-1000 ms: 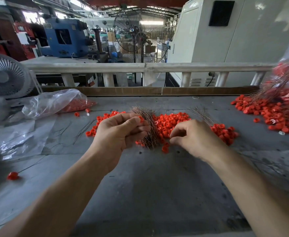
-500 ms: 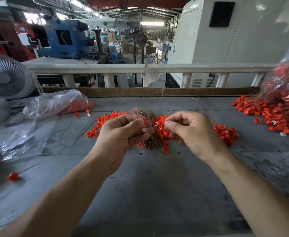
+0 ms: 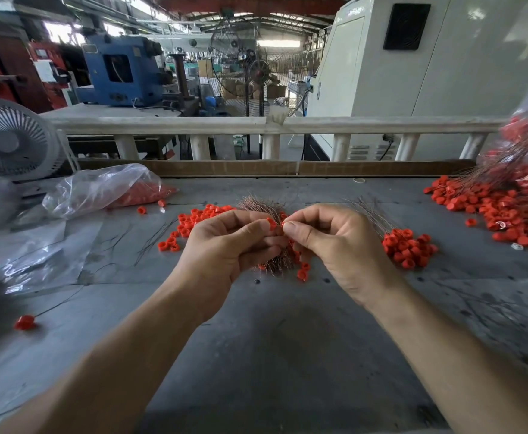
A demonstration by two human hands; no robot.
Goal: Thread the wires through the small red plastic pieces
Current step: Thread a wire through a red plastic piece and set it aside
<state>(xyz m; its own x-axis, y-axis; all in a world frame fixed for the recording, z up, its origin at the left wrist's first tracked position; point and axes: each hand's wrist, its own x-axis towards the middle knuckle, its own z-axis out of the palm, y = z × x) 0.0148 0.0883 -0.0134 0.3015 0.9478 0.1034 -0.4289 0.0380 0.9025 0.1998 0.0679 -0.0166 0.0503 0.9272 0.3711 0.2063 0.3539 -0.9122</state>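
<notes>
My left hand grips a thick bundle of thin copper wires that sticks up and down out of the fist, and a small red plastic piece sits at its fingertips. My right hand has its thumb and forefinger pinched together against that piece; whether it holds a wire is hidden. Both hands hover over a pile of loose red pieces in the middle of the grey table. More red pieces lie just right of my right hand.
A clear plastic bag with red pieces lies at the left, beside a small fan. A heap of threaded pieces with wires fills the right edge. One threaded piece lies near the left front. Loose wires lie left of the pile.
My right hand has risen from the pile and moved left until its fingertips meet my left hand's. The left hand has stayed put with the wire bundle.
</notes>
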